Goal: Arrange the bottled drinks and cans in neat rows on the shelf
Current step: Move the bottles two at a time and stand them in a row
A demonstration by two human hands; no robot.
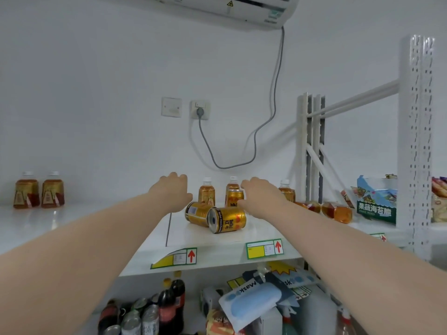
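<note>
On the white shelf [217, 252] two gold cans lie on their sides: one [228, 220] in front, another [197, 213] behind it to the left. A third gold can [234, 198] stands upright, with my right hand [260, 195] against its right side. Tea bottles stand behind: one [206, 192] between my hands, one [232, 182] behind the upright can, one [286, 191] right of my right hand. My left hand [173, 192] hovers over the left lying can, fingers curled downward and holding nothing. Two tea bottles [325, 210] lie on their sides at the right.
Two upright tea bottles [40, 189] stand far left on the shelf. A green snack bag [376, 201] and a white shelf post [414, 141] are at the right. The lower shelf holds dark soda bottles [169, 308], cans and a mask pack [254, 301].
</note>
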